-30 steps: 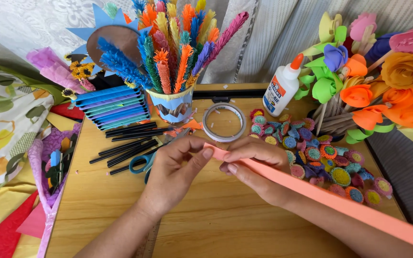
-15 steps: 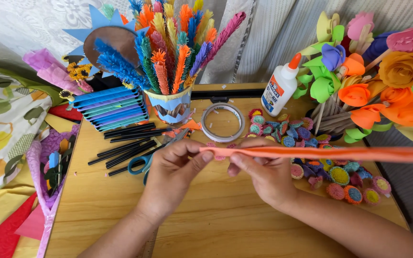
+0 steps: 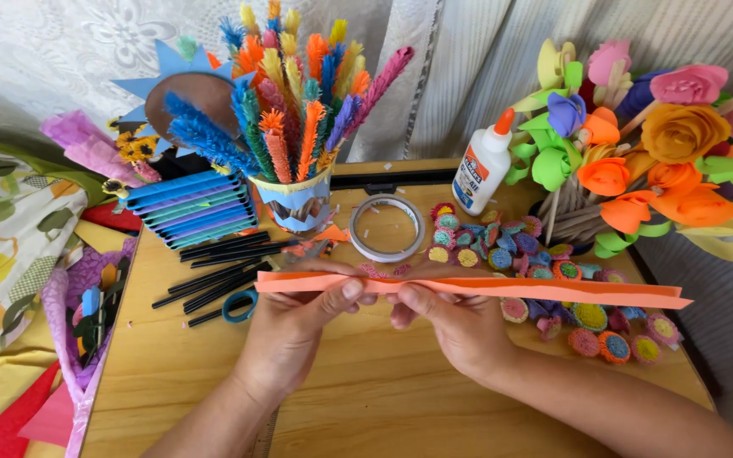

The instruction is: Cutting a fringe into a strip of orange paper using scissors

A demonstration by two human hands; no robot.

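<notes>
pale curtains hang behind the wooden tabletop [image 3: 366, 399], which is crowded along its far edge. i see my left hand [image 3: 294, 318] and my right hand [image 3: 460, 326] meeting over the middle of the tabletop, both pinching a long, flat strip of orange paper [image 3: 553, 291] that runs level from left to right, raised above the wood and reaching out towards the right edge. the thumbs and fingertips close on the strip side by side, almost touching each other, near its left end.

just beyond the hands lies a clear ring of tape [image 3: 386, 227], and behind that stands a paper cup of fuzzy coloured fringed sticks [image 3: 299, 136]. a white glue bottle with an orange cap [image 3: 483, 170] stands near the far edge, right of the tape. small rolled paper discs in many colours [image 3: 502, 250] are scattered under and behind the strip, towards the right edge. thin black sticks [image 3: 214, 271] and blue-handled scissors [image 3: 239, 304] lie left of my left hand. a bunch of paper flowers [image 3: 655, 161] fills the far right corner.

i judge the step in hand to be working the strip between the fingers near its end, folding or starting a roll; the next move would call for even finger pressure so the paper stays straight.
</notes>
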